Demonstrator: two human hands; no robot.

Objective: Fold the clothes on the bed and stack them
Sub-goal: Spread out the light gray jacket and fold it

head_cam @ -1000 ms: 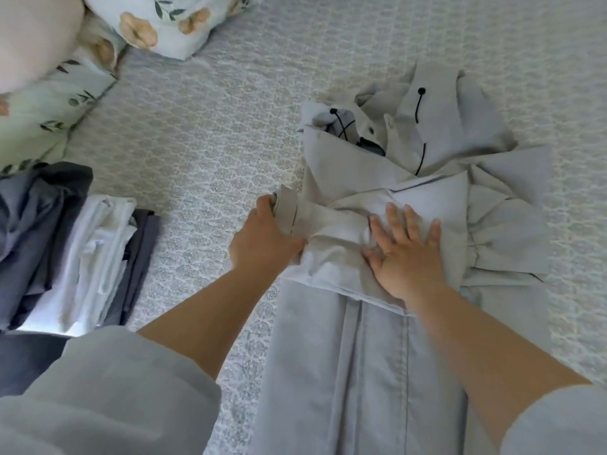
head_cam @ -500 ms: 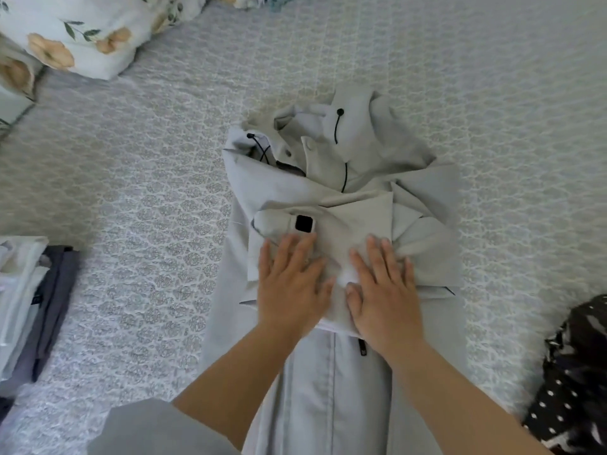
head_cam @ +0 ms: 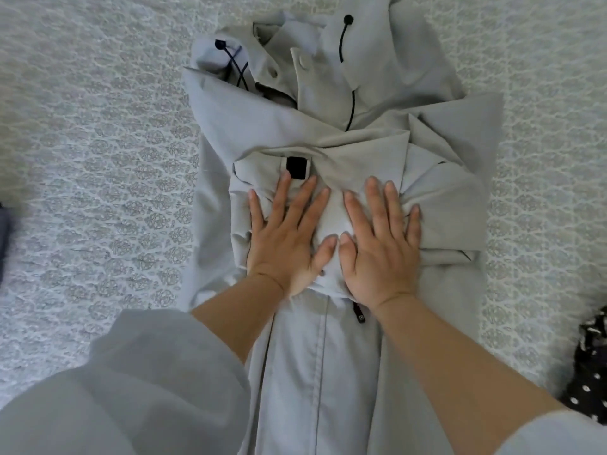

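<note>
At the bottom of the frame the unfolded lower body of the light grey jacket (head_cam: 315, 372) runs up the centre of the bed (head_cam: 98, 159), its zip line visible between the person's forearms, so the bottom half is not yet folded. Just above, in the middle of the frame, both hands lie flat side by side, thumbs nearly touching: the left hand (head_cam: 285, 238) and the right hand (head_cam: 381, 244) each have a wide, flat grip with straight spread fingers, pressing rather than clutching the folded sleeves (head_cam: 331, 178) crossed over the chest. The fabric looks stiff and springy, and I judge the main risk to be the sleeves sliding or popping open once the palms lift, since the bunched pleats under the right hand are held only by pressure. Folding the hem up over an uneven lump could give a lopsided bundle that tips on a stack. Farther up, the hood (head_cam: 361, 67) lies crumpled at the top centre with loose black drawcords (head_cam: 352, 103); these may trail out of the fold or catch. A dark dotted garment (head_cam: 591, 372) waits at the right edge.
</note>
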